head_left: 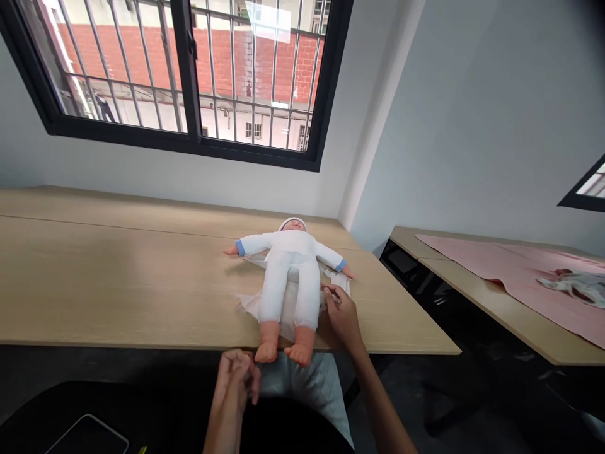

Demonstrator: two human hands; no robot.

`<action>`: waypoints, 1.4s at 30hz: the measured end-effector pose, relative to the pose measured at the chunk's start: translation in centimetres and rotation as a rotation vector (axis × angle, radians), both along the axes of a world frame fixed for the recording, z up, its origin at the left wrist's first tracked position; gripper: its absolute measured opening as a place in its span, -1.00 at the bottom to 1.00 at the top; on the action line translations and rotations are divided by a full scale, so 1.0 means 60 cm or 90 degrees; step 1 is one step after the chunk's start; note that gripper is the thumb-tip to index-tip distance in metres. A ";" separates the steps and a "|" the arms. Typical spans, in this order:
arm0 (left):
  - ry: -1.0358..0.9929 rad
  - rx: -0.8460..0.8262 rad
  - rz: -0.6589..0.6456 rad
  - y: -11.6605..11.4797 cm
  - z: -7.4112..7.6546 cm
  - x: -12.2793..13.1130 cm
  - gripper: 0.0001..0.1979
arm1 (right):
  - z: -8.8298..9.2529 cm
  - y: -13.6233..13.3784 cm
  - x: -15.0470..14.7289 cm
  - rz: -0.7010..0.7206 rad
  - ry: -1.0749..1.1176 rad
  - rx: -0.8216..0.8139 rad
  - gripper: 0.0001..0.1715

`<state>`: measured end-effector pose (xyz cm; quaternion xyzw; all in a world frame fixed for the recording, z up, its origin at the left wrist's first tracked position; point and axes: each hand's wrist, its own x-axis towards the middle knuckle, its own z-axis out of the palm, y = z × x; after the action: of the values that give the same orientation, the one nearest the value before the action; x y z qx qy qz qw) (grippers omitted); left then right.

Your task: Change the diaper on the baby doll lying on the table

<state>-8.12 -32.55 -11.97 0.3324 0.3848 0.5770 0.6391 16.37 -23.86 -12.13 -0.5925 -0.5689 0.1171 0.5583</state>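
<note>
A baby doll (293,265) in a white suit with blue cuffs and a white cap lies on its back on the wooden table (142,284). Its bare feet reach past the front edge, towards me. Under its hips and legs a thin white diaper (289,302) is spread, its edges showing on both sides. My right hand (343,315) is beside the doll's leg, fingertips pinched at the diaper's right edge. Below the table edge, near the doll's foot, my left hand (237,372) is curled closed, with nothing visible in it.
To the right, across a gap, stands a second table (454,277) with a pink cloth (491,265) and a crumpled whitish cloth (574,285). A barred window (255,82) is in the wall ahead. A phone (89,436) lies on a dark surface at lower left.
</note>
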 end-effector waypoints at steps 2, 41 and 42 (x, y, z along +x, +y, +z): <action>0.111 0.131 0.120 0.013 0.024 -0.006 -0.74 | 0.002 -0.001 -0.003 0.023 0.008 -0.010 -0.56; 0.603 0.343 -0.165 0.218 0.067 0.028 -0.42 | 0.024 -0.019 -0.021 0.155 -0.196 0.157 -0.70; 0.601 0.352 -0.163 0.219 0.067 0.029 -0.42 | 0.032 -0.024 -0.026 0.205 -0.253 0.157 -0.70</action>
<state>-6.37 -19.38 -7.97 0.7538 0.4204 0.3626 0.3516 14.78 -25.29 -10.20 -0.4335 -0.7641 0.0160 0.4775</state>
